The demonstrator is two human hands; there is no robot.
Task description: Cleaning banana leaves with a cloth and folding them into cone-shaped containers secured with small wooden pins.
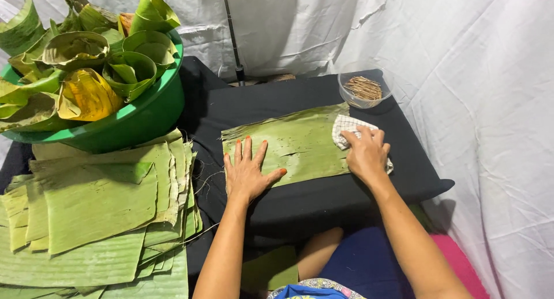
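Green banana leaf (294, 142) lies flat on a black table (323, 192); left hand (247, 173) presses it, fingers spread, while right hand (366, 155) grips a checked cloth (346, 126).

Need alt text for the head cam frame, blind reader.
A person's left hand lies flat on a banana leaf on a black table; the right hand presses a checked cloth onto it.

Your left hand (247, 173) flat on a banana leaf (294, 142) at frame centre, your right hand (366, 155) pressing a checked cloth (345, 126) on its right end, leaf stack (98, 212) lower left, green basin (138, 123) of folded leaves upper left, bowl of sticks (363, 89) upper right.
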